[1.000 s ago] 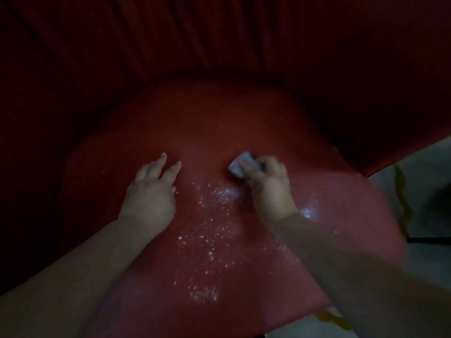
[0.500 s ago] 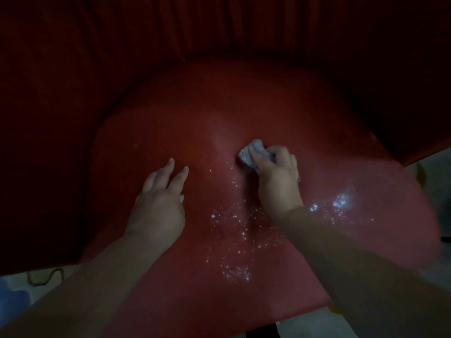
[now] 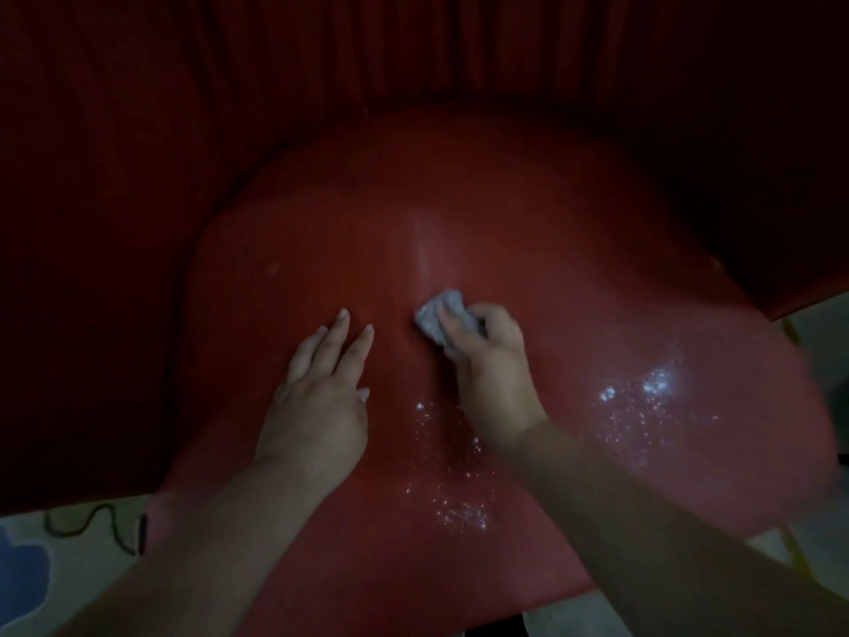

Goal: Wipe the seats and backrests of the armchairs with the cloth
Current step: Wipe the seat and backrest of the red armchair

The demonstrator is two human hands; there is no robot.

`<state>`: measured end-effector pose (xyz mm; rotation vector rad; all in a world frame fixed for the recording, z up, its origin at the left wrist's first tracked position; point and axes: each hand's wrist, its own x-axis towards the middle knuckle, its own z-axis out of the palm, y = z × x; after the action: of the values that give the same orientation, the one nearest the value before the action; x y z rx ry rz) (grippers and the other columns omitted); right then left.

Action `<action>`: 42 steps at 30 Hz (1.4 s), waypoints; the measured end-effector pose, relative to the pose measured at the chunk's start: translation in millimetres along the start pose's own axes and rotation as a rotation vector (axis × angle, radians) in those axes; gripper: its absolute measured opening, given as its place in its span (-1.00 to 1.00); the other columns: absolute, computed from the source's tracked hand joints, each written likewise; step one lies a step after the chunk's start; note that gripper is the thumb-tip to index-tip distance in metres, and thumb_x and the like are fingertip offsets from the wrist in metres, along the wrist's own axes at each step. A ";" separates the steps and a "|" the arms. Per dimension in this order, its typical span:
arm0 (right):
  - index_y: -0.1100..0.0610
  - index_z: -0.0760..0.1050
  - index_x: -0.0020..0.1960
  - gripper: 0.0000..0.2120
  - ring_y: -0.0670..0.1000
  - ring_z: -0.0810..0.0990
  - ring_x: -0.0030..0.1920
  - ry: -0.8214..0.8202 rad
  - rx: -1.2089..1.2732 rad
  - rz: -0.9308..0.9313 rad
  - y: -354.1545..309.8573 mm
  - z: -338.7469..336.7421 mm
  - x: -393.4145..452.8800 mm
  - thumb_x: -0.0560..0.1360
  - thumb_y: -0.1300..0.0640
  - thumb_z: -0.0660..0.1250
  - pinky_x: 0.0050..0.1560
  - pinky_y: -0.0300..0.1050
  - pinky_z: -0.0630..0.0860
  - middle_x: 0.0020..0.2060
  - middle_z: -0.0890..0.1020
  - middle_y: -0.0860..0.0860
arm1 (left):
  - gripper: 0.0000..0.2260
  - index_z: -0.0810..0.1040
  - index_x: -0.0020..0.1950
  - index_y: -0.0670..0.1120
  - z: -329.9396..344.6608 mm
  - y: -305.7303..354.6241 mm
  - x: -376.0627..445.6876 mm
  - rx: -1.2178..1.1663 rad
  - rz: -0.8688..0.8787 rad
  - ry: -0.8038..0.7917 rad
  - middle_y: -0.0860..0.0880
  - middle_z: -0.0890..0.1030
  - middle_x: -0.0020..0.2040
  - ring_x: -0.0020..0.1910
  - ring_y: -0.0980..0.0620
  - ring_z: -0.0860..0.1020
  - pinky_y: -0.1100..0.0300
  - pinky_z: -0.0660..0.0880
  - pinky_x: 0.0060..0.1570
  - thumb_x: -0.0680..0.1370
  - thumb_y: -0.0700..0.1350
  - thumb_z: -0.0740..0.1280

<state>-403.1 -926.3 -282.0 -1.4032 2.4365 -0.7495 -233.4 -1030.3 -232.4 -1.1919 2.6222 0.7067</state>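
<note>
Right hand: the right hand [image 3: 494,365] gripped a small crumpled grey cloth [image 3: 436,314], pressing it on the red glossy armchair seat [image 3: 528,232].
Left hand: the left hand [image 3: 321,397] lay flat, fingers straight, on the seat just left of the cloth.
Seat: white glistening droplets [image 3: 459,512] speckled the front.
Backrest: dark red pleated backrest [image 3: 413,52] rose behind.
</note>
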 end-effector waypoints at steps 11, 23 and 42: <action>-0.03 0.52 0.05 -0.79 -0.11 0.47 0.04 0.080 0.070 0.028 -22.0 -1.5 33.1 0.54 -0.13 0.25 0.04 -0.33 0.42 0.06 0.47 -0.03 | -0.38 -0.06 0.57 0.13 1.3 -11.1 0.9 -0.015 0.049 0.014 0.16 -0.19 0.56 0.51 0.16 -0.18 0.22 -0.06 0.40 0.61 -0.02 0.21; -0.05 0.46 -0.02 -0.81 -0.01 0.53 0.02 0.133 0.047 0.110 -10.6 6.7 42.5 0.52 -0.16 0.29 0.13 0.09 0.49 0.02 0.50 0.01 | -0.35 -0.11 0.58 0.04 0.5 -21.0 4.0 0.003 0.068 0.002 0.26 -0.31 0.46 0.51 0.20 -0.20 0.28 -0.11 0.41 0.61 0.02 0.21; -0.09 0.53 0.25 -0.69 0.01 0.39 0.01 0.043 -0.030 -0.128 -8.1 -5.2 -84.9 0.53 0.11 0.33 0.01 -0.05 0.42 0.05 0.49 -0.02 | -0.44 -0.05 0.58 0.04 17.3 -11.4 -26.2 0.101 0.052 0.040 0.17 -0.16 0.57 0.52 0.11 -0.13 0.09 0.17 0.40 0.63 -0.01 0.12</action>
<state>-355.7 -855.4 -277.7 -1.5827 2.4173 -0.7818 -208.1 -1010.9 -242.5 -1.1249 2.6955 0.5566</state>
